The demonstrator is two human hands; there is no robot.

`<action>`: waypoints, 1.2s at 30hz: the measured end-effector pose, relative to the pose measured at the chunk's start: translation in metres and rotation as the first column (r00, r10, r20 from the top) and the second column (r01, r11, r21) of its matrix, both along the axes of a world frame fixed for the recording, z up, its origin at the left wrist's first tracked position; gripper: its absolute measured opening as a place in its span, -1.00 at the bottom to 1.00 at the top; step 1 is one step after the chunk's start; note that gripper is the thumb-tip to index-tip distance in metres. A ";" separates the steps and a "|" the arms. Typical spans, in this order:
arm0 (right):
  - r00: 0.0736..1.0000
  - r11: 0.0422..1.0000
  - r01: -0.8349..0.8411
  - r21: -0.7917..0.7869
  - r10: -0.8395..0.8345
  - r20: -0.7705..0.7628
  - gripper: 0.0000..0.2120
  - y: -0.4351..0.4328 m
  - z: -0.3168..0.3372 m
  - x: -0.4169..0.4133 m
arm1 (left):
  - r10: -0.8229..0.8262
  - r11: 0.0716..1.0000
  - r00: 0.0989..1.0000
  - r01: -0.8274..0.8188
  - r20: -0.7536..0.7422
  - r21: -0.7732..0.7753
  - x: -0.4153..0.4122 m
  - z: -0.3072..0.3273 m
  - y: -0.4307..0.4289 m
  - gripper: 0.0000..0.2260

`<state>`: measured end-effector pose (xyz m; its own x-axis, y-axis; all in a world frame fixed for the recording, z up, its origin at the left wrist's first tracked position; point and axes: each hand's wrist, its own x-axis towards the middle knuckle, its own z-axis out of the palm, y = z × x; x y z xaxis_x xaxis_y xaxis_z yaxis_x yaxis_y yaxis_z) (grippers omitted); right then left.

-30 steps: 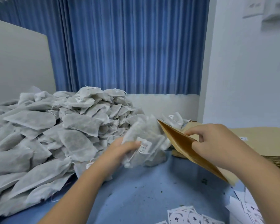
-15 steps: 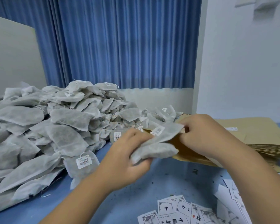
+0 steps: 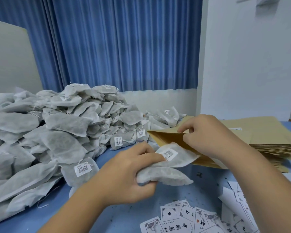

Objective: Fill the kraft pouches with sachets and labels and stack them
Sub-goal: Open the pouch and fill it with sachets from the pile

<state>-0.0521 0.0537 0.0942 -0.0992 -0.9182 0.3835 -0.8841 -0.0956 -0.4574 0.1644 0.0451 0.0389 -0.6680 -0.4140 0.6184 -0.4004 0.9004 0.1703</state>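
My left hand grips a bunch of white mesh sachets with barcode tags, their tips at the open mouth of a kraft pouch. My right hand pinches the pouch's upper edge and holds the mouth open, the pouch lying over a flat stack of kraft pouches at the right. Printed white labels lie scattered near the front edge.
A large heap of white sachets covers the left half of the blue table. Blue curtains hang behind, a white wall stands at the right. More white paper sheets lie at the front right.
My left hand brought the sachets from the heap to the pouch mouth and lowered them. My right hand tipped the pouch flatter and spread its mouth wider.
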 end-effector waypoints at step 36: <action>0.991 0.991 -0.131 -0.035 0.132 0.024 -0.73 0.000 -0.007 0.013 | 0.283 0.864 0.667 0.134 -0.689 0.485 -0.023 -0.008 0.004 -0.77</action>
<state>-0.0388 0.0538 0.0872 0.0109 -0.9107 0.4130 -0.8505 -0.2257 -0.4751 0.1409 0.0488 0.0307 -0.0480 -0.8043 0.5923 -0.0212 0.5936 0.8045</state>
